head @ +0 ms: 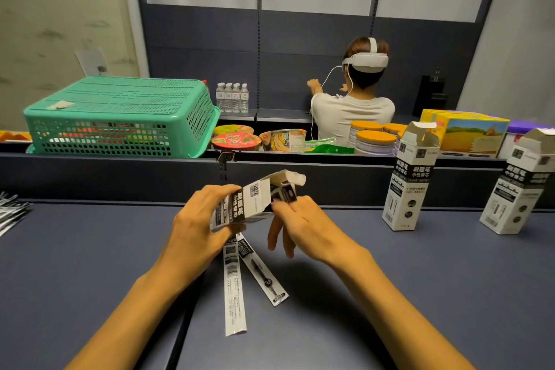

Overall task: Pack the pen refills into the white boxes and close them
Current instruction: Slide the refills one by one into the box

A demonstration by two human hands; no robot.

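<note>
Standing white box [412,177], right: black band reads 刷题笔 / 中性替芯. Held box [250,201]: 刷题笔. Other print too small to read.

A shop mock-up: slotted shelving [259,39], noodle cups [235,141], bottled water [232,97].

There is one camera, worn on the person's head. It looks forward and down, close over the flat dark blue table [90,264] right below. Its wide view bends the edges and reaches past the table to the far dark blue shelf wall [204,39] facing it.
</note>
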